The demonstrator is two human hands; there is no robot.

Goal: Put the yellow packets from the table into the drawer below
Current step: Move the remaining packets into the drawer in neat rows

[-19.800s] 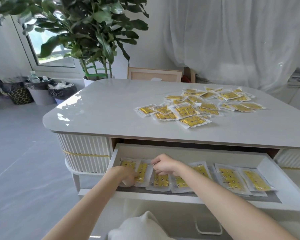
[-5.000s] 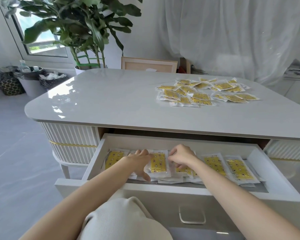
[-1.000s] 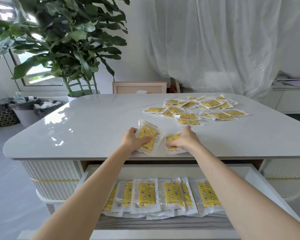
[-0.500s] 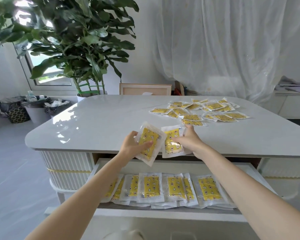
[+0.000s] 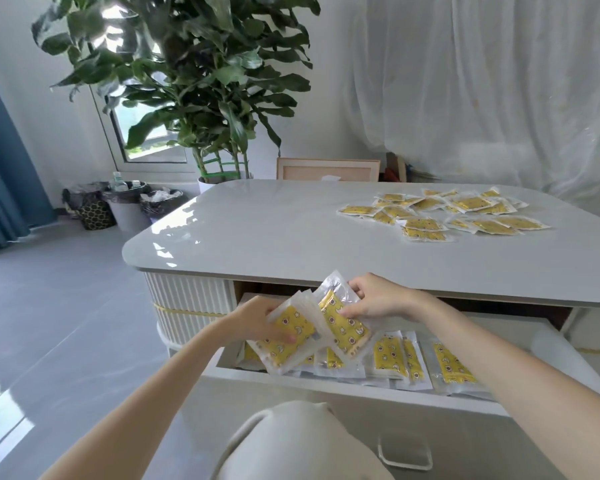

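My left hand grips a yellow packet in clear wrap, tilted over the left part of the open drawer. Beside it, my right hand pinches a second yellow packet that overlaps the first. Both packets hang just above a row of several yellow packets lying in the drawer. Several more yellow packets lie spread on the far right of the white table.
A large potted plant stands behind the table's far left corner, with bins by the wall. A wooden frame leans behind the table. White cloth over my knee fills the lower middle, in front of the drawer handle.
Both hands have come down from the table edge with one packet each and now hold them over the left side of the drawer. The view has swung left.
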